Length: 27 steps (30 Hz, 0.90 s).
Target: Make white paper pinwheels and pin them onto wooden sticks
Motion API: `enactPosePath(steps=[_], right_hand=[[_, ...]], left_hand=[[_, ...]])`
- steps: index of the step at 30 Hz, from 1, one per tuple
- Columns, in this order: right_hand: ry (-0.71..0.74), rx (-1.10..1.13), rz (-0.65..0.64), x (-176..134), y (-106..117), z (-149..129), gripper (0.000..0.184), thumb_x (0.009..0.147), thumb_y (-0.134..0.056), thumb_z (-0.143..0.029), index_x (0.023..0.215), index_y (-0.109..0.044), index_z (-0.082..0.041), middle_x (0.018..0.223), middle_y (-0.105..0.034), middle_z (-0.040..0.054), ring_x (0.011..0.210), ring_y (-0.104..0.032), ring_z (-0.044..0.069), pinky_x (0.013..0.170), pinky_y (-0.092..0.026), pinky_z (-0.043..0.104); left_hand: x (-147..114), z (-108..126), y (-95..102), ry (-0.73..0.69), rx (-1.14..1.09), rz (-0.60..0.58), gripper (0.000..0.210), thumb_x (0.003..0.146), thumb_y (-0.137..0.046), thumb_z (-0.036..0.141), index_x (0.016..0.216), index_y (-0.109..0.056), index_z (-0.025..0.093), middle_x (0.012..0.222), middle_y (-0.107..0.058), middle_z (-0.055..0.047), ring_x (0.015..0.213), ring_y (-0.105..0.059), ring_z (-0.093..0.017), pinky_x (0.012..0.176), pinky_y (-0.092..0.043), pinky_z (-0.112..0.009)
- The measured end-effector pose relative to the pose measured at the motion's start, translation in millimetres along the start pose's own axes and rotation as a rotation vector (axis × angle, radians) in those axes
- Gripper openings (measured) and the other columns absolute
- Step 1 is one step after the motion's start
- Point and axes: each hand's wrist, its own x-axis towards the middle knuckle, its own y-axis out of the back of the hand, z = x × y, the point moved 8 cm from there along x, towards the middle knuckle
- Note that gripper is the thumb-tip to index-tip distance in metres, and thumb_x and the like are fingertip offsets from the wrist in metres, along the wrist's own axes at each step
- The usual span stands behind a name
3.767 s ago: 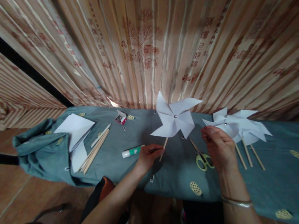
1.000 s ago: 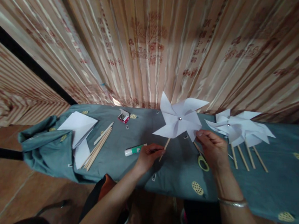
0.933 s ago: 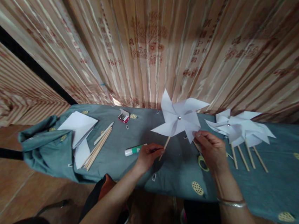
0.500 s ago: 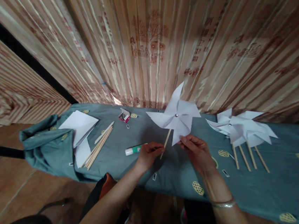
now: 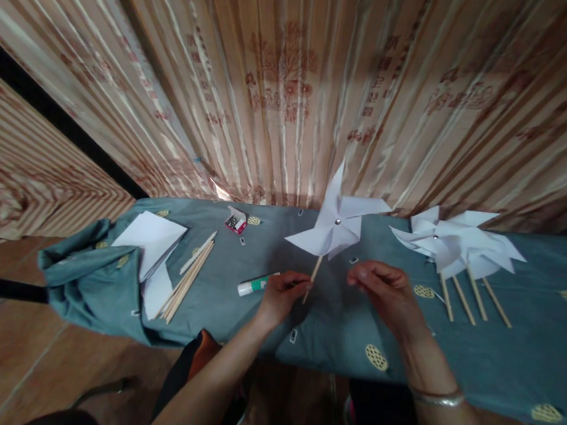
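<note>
A white paper pinwheel (image 5: 338, 223) with a shiny pin at its centre stands upright over the table. My left hand (image 5: 283, 294) pinches its wooden stick (image 5: 314, 273) low down. To the right, my right hand (image 5: 385, 290) hovers apart from the paper blades, its thumb and fingertips brought together, with nothing visible in them. A bracelet (image 5: 439, 398) circles the right wrist. Just behind my left hand lies a glue stick (image 5: 255, 284) with a green and white body, its right end partly covered by the hand.
Several finished pinwheels (image 5: 465, 247) lie overlapping at the right. A small red box of pins (image 5: 236, 220) sits open near the back. Wooden sticks (image 5: 189, 282), a white pencil-like stick (image 5: 198, 252) and folded white paper (image 5: 153, 235) are at the left. A curtain (image 5: 294, 106) hangs behind the table.
My right hand has let go of a lower blade and moved away to the right. The pinwheel's blades have turned, while my left hand keeps its hold on the stick.
</note>
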Motion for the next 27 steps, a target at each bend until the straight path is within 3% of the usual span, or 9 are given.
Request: enactPosePath(steps=[3,6,10,15,21,27], right_hand=[[0.036,0.143,0.236,7,41,2,0.032,0.054,-0.089,-0.051,0.061,-0.073,-0.024,0.061,-0.069,0.0002,0.054,-0.057,0.012,0.05,-0.045,0.025],[0.003,0.182,0.327,13,53,10,0.033,0.051,-0.091,-0.047,0.069,-0.076,-0.024,0.073,-0.073,0.0008,0.064,-0.062,0.012,0.058,-0.049,0.025],[-0.049,0.147,0.235,18,32,18,0.038,0.057,-0.089,-0.048,0.086,-0.079,-0.027,0.084,-0.076,-0.0002,0.072,-0.063,0.011,0.068,-0.051,0.024],[-0.031,0.163,0.147,21,12,16,0.035,0.053,-0.091,-0.045,0.079,-0.077,-0.027,0.073,-0.072,-0.0034,0.065,-0.062,0.011,0.066,-0.051,0.026],[-0.006,0.184,0.219,20,22,12,0.034,0.05,-0.092,-0.044,0.073,-0.076,-0.026,0.066,-0.069,-0.0041,0.058,-0.059,0.01,0.057,-0.049,0.024],[-0.03,0.197,0.172,19,24,13,0.029,0.055,-0.09,-0.044,0.073,-0.076,-0.026,0.062,-0.067,-0.0027,0.055,-0.057,0.01,0.051,-0.049,0.023]], left_hand=[[0,0,1.0,0.008,-0.012,0.0,0.024,0.057,-0.084,0.04,0.066,-0.077,0.018,0.065,-0.067,-0.004,0.063,-0.056,-0.014,0.061,-0.042,-0.026],[0,-2,1.2,0.02,-0.019,-0.009,0.026,0.057,-0.085,0.041,0.067,-0.077,0.018,0.065,-0.067,-0.004,0.063,-0.056,-0.014,0.06,-0.042,-0.026],[-1,-3,-0.5,0.016,-0.013,-0.03,0.026,0.059,-0.084,0.041,0.068,-0.077,0.018,0.067,-0.068,-0.004,0.065,-0.056,-0.014,0.062,-0.042,-0.026],[-1,-4,-3.0,0.03,-0.033,-0.045,0.029,0.057,-0.085,0.043,0.068,-0.077,0.017,0.068,-0.069,-0.005,0.065,-0.057,-0.015,0.062,-0.042,-0.026],[-1,-2,-2.4,0.032,-0.019,-0.031,0.029,0.056,-0.085,0.043,0.065,-0.077,0.018,0.065,-0.068,-0.004,0.063,-0.056,-0.014,0.061,-0.041,-0.026],[0,-4,-2.9,0.037,-0.022,-0.026,0.03,0.055,-0.086,0.045,0.065,-0.076,0.018,0.064,-0.067,-0.003,0.062,-0.055,-0.014,0.061,-0.041,-0.027]])
